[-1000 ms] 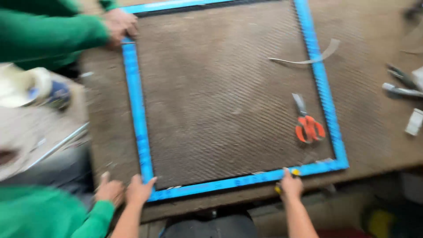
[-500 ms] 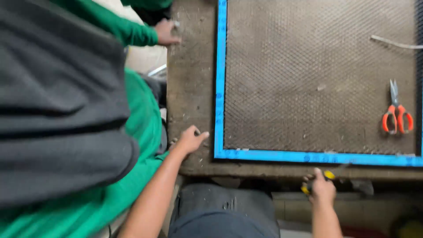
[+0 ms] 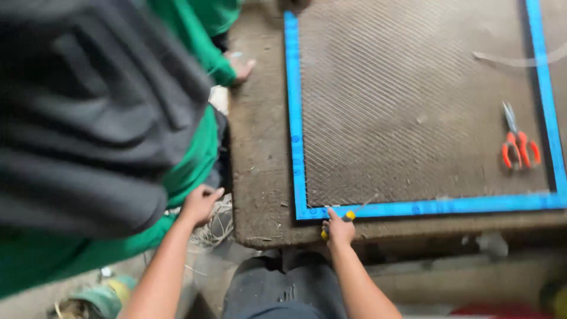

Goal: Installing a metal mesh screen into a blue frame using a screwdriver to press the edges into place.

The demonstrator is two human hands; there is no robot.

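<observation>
A blue-edged square frame (image 3: 293, 118) filled with wire mesh (image 3: 413, 106) lies on a worn brown table (image 3: 260, 177). My right hand (image 3: 339, 231) rests at the frame's near left corner, shut on a yellow-handled tool (image 3: 349, 215) whose thin metal tip points onto the mesh. My left hand (image 3: 199, 204) has dropped off the table's left edge and reaches toward a bundle of pale cord (image 3: 215, 227) below; the fingers are curled and whether they hold anything is unclear.
Orange-handled scissors (image 3: 517, 145) lie on the mesh at the right. A person in a green top (image 3: 201, 53) crowds the left side, one hand (image 3: 241, 66) on the table edge. A pale strip (image 3: 520, 59) lies at the far right.
The view has swung left. My right hand slid left along the near frame edge to the corner. My left hand came off the table and dropped beside it.
</observation>
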